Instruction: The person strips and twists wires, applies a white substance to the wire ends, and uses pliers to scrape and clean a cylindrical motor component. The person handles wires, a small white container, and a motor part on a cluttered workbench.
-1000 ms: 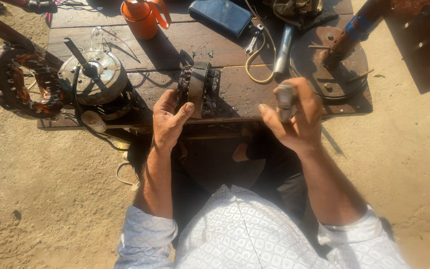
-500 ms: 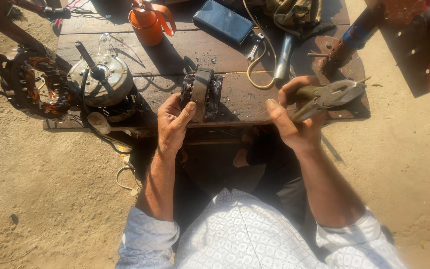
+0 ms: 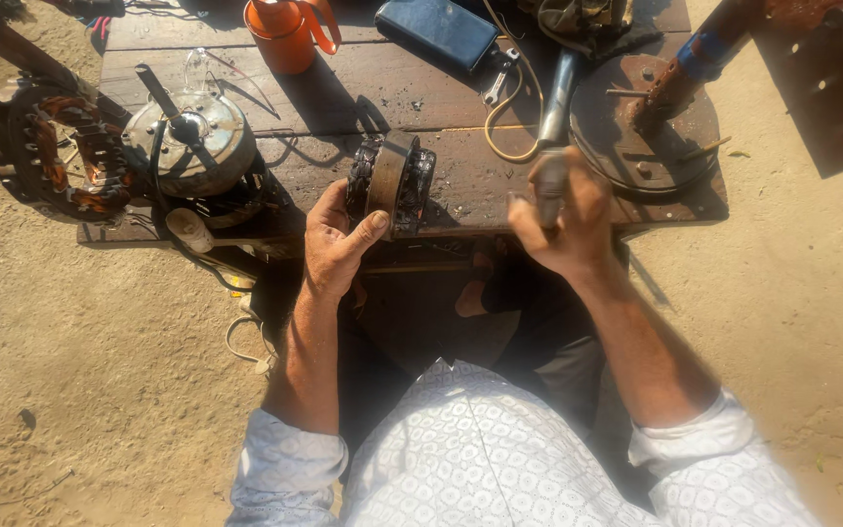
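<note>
My left hand (image 3: 339, 244) grips a dark ring-shaped motor stator (image 3: 392, 181) and holds it upright on its edge at the front of the wooden bench (image 3: 461, 176), thumb on its near face. About a hand's width to the right, my right hand (image 3: 568, 224) is closed around the lower end of a grey metal tool handle (image 3: 560, 98). The handle runs away from me across the bench. Its far end is hidden among cables.
A round grey motor housing (image 3: 192, 146) sits left of the stator, with a copper-wound stator (image 3: 56, 156) beyond it. At the back stand an orange jug (image 3: 285, 34) and a blue box (image 3: 441, 29). A rusty round plate (image 3: 636, 127) lies at the right. Sandy ground surrounds the bench.
Half a second ago my right hand held pliers; they are no longer in it and it now grips the grey handle. My left hand has stayed on the stator.
</note>
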